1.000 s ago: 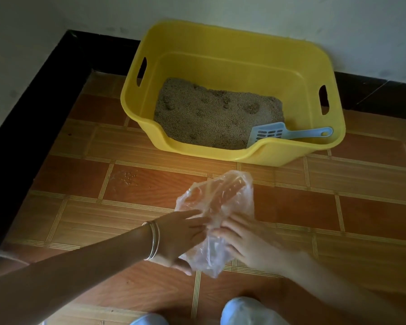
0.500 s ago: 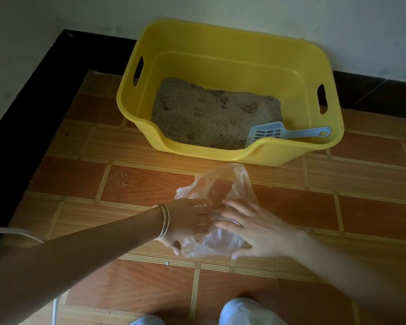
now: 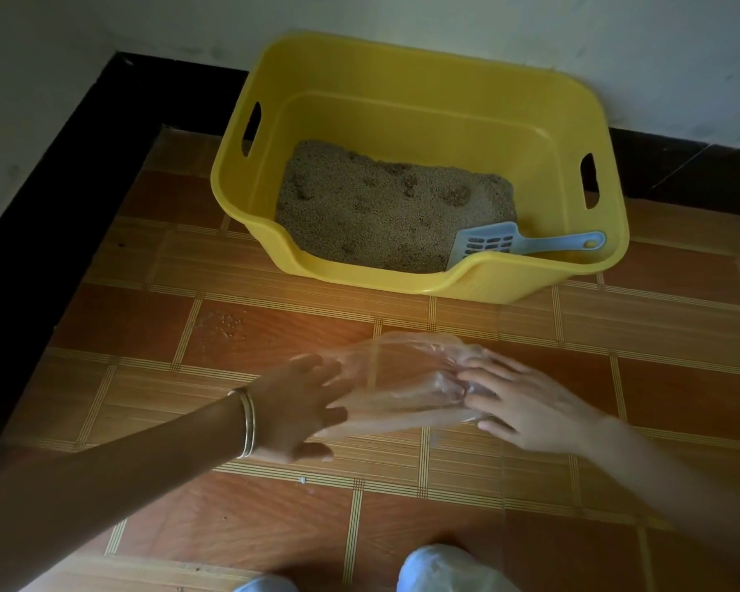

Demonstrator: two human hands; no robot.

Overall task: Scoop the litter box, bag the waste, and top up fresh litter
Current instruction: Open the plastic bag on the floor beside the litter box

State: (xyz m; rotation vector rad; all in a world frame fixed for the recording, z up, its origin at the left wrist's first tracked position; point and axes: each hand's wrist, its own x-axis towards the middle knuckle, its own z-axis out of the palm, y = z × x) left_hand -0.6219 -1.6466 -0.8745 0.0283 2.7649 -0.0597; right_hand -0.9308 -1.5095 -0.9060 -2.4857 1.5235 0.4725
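A clear plastic bag lies flat on the tiled floor in front of me. My left hand, with bangles on the wrist, rests at the bag's left edge with its fingers spread. My right hand lies with straight fingers on the bag's right end. Behind the bag stands a yellow litter box holding brownish litter with several dark clumps. A pale blue slotted scoop lies inside at the front right, its handle pointing right.
The box sits against a white wall with a black skirting running along the left and back. A few spilled litter grains lie on the floor left of the bag. Pale knees or shoes show at the bottom edge.
The bag, held bunched and upright between both hands earlier, now lies flattened on the floor. Both hands have moved apart to its two ends, fingers spread.
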